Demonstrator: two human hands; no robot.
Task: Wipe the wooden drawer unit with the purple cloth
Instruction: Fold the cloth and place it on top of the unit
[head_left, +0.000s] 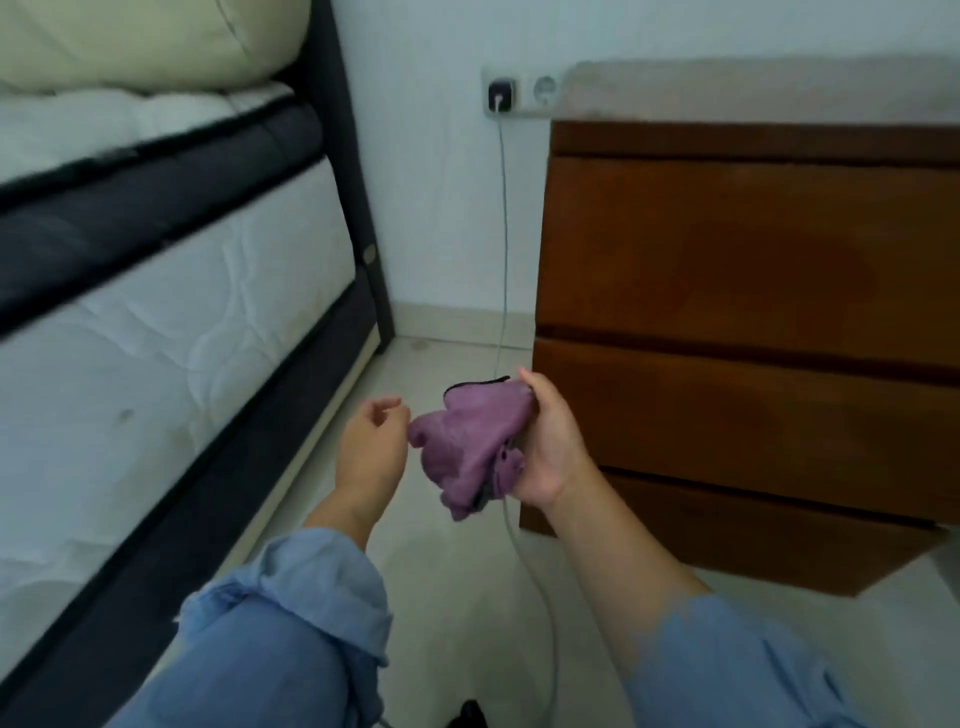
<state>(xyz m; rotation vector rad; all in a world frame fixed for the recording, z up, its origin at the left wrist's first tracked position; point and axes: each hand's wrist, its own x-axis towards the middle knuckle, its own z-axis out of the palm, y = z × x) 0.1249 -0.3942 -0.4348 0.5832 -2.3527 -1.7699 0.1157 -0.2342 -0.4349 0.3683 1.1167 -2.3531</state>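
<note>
Your landmark is the brown wooden drawer unit (748, 332), a boxy cabinet with three flat, handle-free drawer fronts parted by dark grooves, under a pale grey top. To its left, across a strip of pale tiled floor (447, 587), stands the bed (171, 291): a quilted white mattress with dark grey banding, a dark frame, and a cream cushion on top. On the white wall left of the unit's top is a white double socket (522, 92) with a dark plug; a thin grey cable (503, 218) hangs from it down to the floor.

Your right hand (551, 448) is in front of the unit's lower left corner, fingers closed around the bunched purple microfibre cloth (470, 441), which has a dark trimmed edge and hangs clear of the unit. Your left hand (372, 447), just left of the cloth, is loosely open and holds nothing. Both blue sleeves are rolled.
</note>
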